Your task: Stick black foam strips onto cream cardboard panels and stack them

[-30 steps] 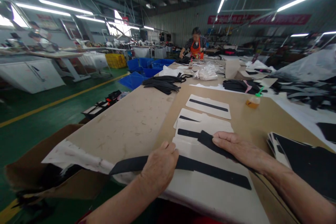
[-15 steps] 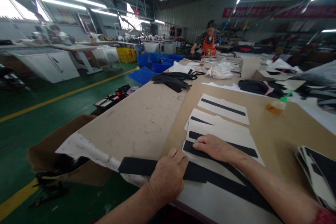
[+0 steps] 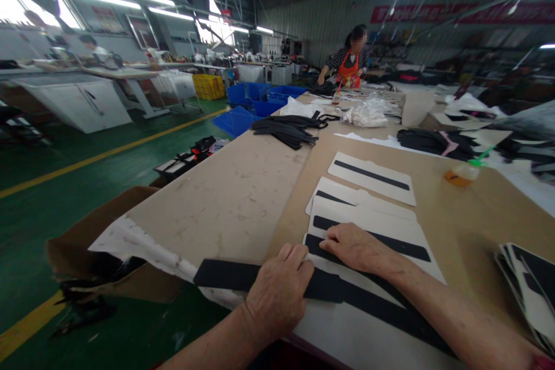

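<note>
My left hand is closed around a long black strip at the table's near edge. One end of that strip sticks out to the left past the hand, and black material runs on to the right, beneath my right forearm. My right hand has its fingers curled down on another black strip, which lies along a white panel; the fingertips are partly hidden. Just beyond, several white panels overlap, each with a black strip across it. A separate white panel with a black strip lies farther up.
A bottle with amber liquid and a green nozzle stands at right. Stacked black-and-white panels sit near the right edge. Black strips lie farther up the table. An open cardboard box is on the floor at left. A co-worker stands at the far end.
Both hands stay almost in place on the strips, with my right hand's fingers shifted slightly. The co-worker at the far end has straightened and turned the head to the right.
</note>
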`<state>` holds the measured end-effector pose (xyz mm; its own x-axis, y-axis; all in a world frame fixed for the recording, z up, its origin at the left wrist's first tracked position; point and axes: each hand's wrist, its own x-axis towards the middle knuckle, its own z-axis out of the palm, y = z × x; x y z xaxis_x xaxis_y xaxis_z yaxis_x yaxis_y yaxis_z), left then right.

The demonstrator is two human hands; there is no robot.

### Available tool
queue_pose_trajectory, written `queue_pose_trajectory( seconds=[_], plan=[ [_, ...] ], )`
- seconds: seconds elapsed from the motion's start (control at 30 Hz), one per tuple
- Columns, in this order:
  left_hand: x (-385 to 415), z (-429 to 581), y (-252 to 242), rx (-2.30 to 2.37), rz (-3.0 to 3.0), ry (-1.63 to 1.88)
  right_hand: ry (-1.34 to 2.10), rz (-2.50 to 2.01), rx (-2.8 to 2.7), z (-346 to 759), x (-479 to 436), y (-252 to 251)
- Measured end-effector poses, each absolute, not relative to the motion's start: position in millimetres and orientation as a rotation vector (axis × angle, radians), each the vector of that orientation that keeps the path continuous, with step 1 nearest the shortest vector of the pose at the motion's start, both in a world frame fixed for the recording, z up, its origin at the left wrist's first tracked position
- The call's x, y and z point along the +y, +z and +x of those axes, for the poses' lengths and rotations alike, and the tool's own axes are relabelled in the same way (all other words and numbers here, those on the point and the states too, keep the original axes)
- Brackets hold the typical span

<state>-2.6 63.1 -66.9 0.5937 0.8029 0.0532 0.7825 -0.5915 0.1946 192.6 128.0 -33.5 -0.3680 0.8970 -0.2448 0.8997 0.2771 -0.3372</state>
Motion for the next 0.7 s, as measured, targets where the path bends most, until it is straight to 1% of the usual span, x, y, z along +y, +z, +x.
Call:
queue_pose_trajectory(
  seconds=[0.43, 0.5, 0.7],
  plan=[
    [68.4, -0.5, -60.8, 1.247, 2.755, 0.083, -0.576, 1.761, 2.447, 185.8, 124.1, -25.7],
    [68.8, -0.8, -60.5, 1.234, 2.766, 0.092, -0.623, 1.820, 2.416, 187.9, 123.4, -26.2],
    [69.2, -1.0, -61.9, 1.229, 2.768, 0.097, -0.932, 1.987, 2.380, 217.7, 120.7, -30.5]
  ],
)
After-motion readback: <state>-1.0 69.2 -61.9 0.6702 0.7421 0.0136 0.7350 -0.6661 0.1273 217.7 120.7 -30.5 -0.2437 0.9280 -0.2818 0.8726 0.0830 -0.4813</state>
